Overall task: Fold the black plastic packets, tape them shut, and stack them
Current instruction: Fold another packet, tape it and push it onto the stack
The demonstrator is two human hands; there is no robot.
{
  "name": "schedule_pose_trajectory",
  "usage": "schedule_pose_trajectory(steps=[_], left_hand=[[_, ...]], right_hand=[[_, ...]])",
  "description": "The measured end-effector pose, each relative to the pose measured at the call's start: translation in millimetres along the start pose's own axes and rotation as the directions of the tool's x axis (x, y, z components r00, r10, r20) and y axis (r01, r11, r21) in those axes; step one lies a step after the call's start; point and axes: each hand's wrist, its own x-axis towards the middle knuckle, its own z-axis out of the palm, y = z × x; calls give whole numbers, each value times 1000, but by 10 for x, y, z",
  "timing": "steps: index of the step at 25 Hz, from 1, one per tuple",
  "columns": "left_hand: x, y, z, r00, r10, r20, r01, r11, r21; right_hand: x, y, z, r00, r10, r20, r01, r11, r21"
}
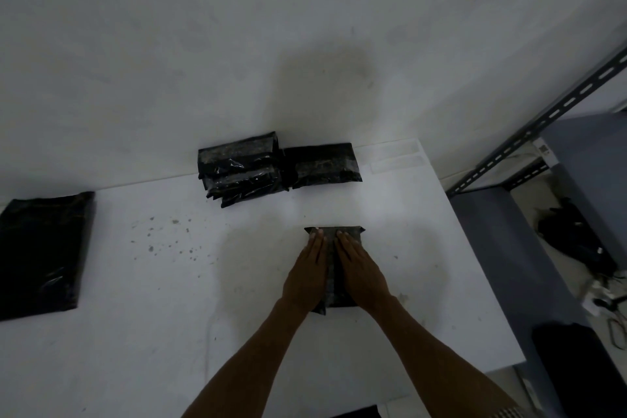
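Note:
A folded black plastic packet lies on the white table right of centre. My left hand presses flat on its left half, fingers straight. My right hand lies flat on its right half the same way. Most of the packet is hidden under both palms. At the table's back edge stands a stack of taped black packets, with one more taped packet touching its right side. A pile of flat, unfolded black packets rests at the far left.
Strips of clear tape stick to the table's back right corner. A grey metal rack with a black bag and cables stands to the right, past the table edge. A white wall rises behind the table.

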Motion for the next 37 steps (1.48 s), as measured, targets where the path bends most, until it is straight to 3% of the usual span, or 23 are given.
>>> schedule_pose_trajectory(steps=[3,7,10,16,19,22,25,29,32,34,36,37], left_hand=[[-14,-132,63,996,43,80,-50,994,95],[-33,-58,-59,999,-1,48,-3,995,98],[-35,-28,-96,999,-6,32,0,981,195],[-76,-15,-118,1000,-10,1,10,974,227],[-88,25,-179,1000,-19,13,15,968,249],[-43,25,-186,998,-43,43,34,979,200],[53,7,-237,999,-5,40,0,993,117],[129,-61,-264,998,64,17,-66,988,137],[176,-91,-169,994,90,57,-93,994,56],[162,-55,-84,999,-2,33,7,988,-156],[140,-12,-26,992,-122,34,126,946,-299],[128,-4,11,987,-149,53,158,927,-341]], right_hand=[[-49,13,-45,997,-32,69,35,998,-49],[-29,-23,-141,996,-33,85,34,999,-12],[-22,-22,-191,1000,-9,24,9,1000,3],[-63,27,-213,999,-17,30,25,958,-287],[-93,52,-182,999,-4,54,20,949,-315],[-25,43,-179,999,-30,-16,25,963,-267],[60,-2,-250,999,-40,3,39,972,-233],[37,-13,-250,997,2,82,17,974,-228],[104,-112,-299,999,31,-26,-33,997,-70],[132,-150,-352,995,76,-69,-74,996,40],[101,-146,-299,996,11,-90,-12,1000,-17],[77,-150,-280,999,1,-32,-2,1000,-30]])
